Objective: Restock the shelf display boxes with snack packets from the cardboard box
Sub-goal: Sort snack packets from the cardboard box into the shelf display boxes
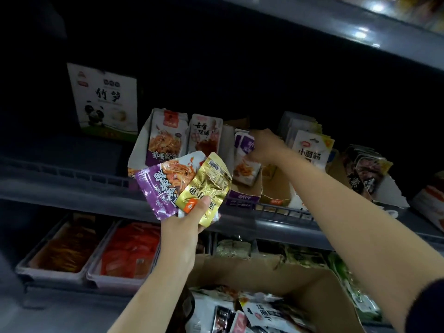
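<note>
Head view. Left hand (185, 227) raised before shelf edge, thumb pinching fan of two packets: purple packet (158, 188) on left, gold packet (206, 188) on right, barcode up. Right hand (263, 147) reaching far into purple display box (245, 188), fingers curled round white-purple packet (242, 146) standing there. Cardboard box (276, 277) near, below both forearms, holding loose packets.

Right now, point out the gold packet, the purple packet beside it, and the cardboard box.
gold packet (208, 186): head view, middle of its foil face.
purple packet (157, 188): head view, its purple lower half.
cardboard box (276, 275): head view, inner back wall.
</note>
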